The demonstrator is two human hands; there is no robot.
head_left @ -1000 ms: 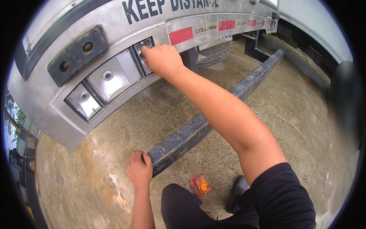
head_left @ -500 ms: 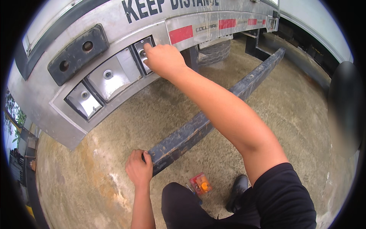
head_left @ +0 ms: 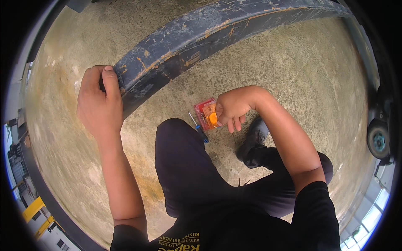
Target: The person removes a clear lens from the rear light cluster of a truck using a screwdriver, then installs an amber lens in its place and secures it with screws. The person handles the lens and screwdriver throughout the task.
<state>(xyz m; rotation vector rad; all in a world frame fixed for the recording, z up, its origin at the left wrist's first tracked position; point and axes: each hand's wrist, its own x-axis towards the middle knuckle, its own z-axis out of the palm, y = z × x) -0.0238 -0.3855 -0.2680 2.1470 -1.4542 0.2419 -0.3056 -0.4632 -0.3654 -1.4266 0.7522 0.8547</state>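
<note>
My left hand [head_left: 99, 100] rests over the near end of a dark, scuffed metal beam [head_left: 167, 44], its fingers and thumb closed around the edge. To the right, my right hand [head_left: 234, 106] hangs above the floor with its fingers loosely bent and apart, and I see nothing held in it. Its thumb side overlaps a small red clear-topped box [head_left: 201, 109]. In that box lie an orange round piece [head_left: 213, 119] and other small parts that I cannot make out. Beside the box is a screwdriver [head_left: 202, 133] with a blue and black handle.
My bent knee [head_left: 178, 138] is left of the screwdriver, and my dark boot [head_left: 253, 142] stands right of the box. The beam runs across the far side of the concrete floor [head_left: 301, 83]. A wheel [head_left: 379, 140] stands at the right edge, and yellow bars [head_left: 34, 209] at the lower left.
My right hand has come down from the vehicle's rear lamp housing to the red box. My view has tilted down, so the lamp housings are out of sight. My left hand stays on the beam.
</note>
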